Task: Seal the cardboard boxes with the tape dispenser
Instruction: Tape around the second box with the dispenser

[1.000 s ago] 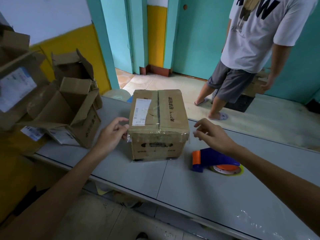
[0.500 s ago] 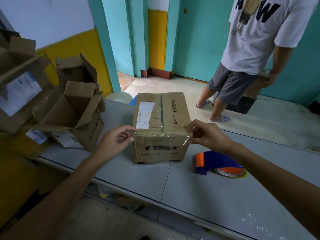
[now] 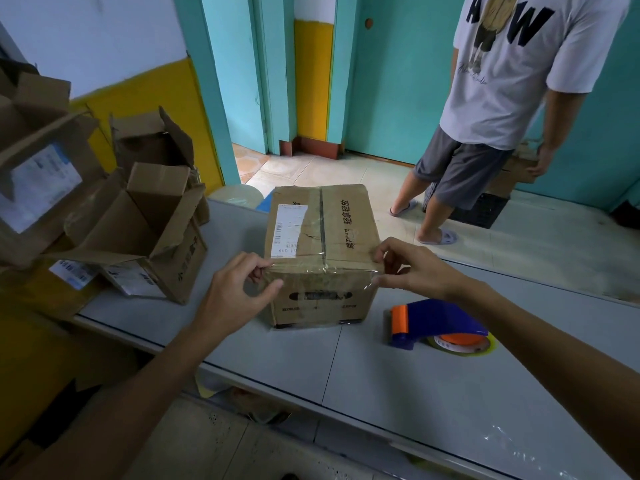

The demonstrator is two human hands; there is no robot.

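The brown cardboard box with a white label (image 3: pixel 320 251) sits shut in the middle of the grey worktop (image 3: pixel 381 393). A strip of clear tape (image 3: pixel 322 270) runs along its near top edge and sticks out a bit at both corners. The left hand (image 3: pixel 239 292) pinches the tape at the left corner, with its thumb on the front of the box. The right hand (image 3: pixel 412 268) pinches the loose end at the right corner. The blue and orange tape dispenser (image 3: pixel 436 322) lies on the worktop near the box, on the right, and no hand holds it. Open brown cardboard boxes (image 3: pixel 138 230) stand at the left, and a person in a white T-shirt (image 3: pixel 502 81) stands behind.

To do this step well, I think each hand should fold its loose end round the corner and rub it flat onto the side, so no flappy bits stay.

A second ago the right hand was in the air, apart from the box. Now both hands are at the corners. The dispenser has not moved.
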